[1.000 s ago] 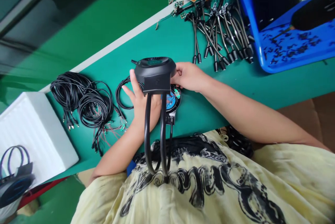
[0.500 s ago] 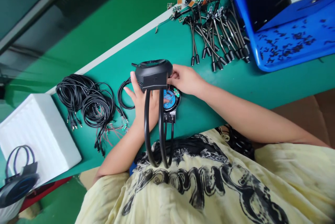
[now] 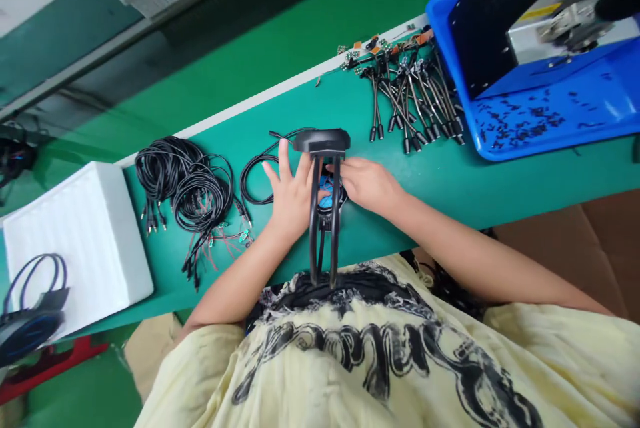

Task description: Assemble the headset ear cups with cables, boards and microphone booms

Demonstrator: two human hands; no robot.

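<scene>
A black headset (image 3: 326,141) with a double-loop headband stands in front of me, one ear cup raised toward the camera. Beneath it lies the other ear cup, its blue inside (image 3: 326,196) showing with thin wires. My left hand (image 3: 293,201) grips this lower cup from the left, thumb over the blue part, outer fingers spread. From the right, my right hand (image 3: 370,185) has its fingers pinched together at the cup's edge; the raised cup and band partly hide what they hold. A black cable (image 3: 245,181) curls beyond my left hand.
Coiled black cables (image 3: 170,168) with bare wire ends lie to the left, beside a white foam block (image 3: 75,241). Another headset (image 3: 35,321) is at the far left. Several gooseneck microphone booms (image 3: 415,101) and a blue tray (image 3: 480,141) of small black pieces lie right.
The view has shifted and tilted. The raised ear cup now appears edge-on and further right, covering less of the hands. My right hand's fingers have moved down to the lower cup's upper edge.
</scene>
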